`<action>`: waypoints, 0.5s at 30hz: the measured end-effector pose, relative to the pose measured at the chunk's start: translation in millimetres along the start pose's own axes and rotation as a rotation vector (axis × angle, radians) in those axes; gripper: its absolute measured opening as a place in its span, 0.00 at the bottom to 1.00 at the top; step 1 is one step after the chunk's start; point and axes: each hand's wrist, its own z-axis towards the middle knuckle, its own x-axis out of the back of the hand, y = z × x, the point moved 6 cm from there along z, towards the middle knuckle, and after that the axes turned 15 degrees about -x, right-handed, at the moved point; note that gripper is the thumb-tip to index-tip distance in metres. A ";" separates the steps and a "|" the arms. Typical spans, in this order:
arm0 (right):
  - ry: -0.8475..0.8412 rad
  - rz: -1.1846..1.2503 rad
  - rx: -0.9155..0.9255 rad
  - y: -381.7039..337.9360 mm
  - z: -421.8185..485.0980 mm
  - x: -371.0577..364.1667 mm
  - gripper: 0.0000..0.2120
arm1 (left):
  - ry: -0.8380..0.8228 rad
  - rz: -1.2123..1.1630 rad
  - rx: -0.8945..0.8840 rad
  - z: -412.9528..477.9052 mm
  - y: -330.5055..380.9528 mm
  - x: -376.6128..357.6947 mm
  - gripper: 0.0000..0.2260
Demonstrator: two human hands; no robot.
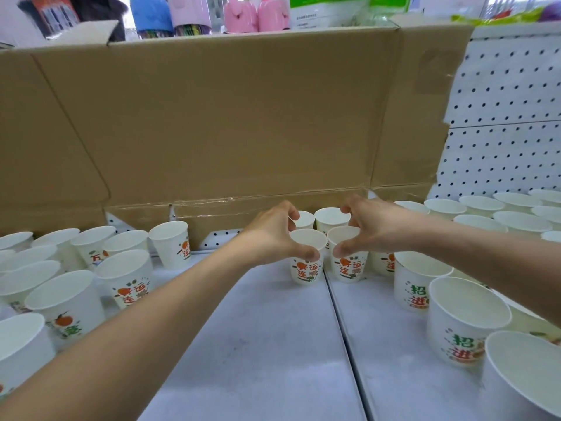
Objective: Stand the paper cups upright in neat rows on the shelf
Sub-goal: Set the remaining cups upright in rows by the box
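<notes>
Big cup (522, 378), right edge | left fingers (308, 253) pinch left cup (305, 270) | right fingers (341, 250) pinch right cup (349, 268)

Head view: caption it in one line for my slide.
Left hand grips left cup, right hand grips right cup, both upright on the white shelf before cardboard.

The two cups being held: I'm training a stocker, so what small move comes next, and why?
Probably let go: the left hand grips the left cup, the right hand the right cup; both stand upright on the shelf, aligned before the back pair.
</notes>
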 end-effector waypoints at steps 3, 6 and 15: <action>-0.006 0.019 -0.011 0.1 -0.5 -0.5 0.44 | 0.008 0.022 -0.001 1.1 -1.2 0.8 0.33; -0.018 0.027 -0.022 0.0 -0.8 -2.3 0.43 | 0.006 0.040 0.004 0.5 -2.8 1.5 0.33; 0.203 0.066 0.217 -62.4 -18.6 22.7 0.30 | 0.059 0.127 -0.065 -53.8 -4.0 45.0 0.28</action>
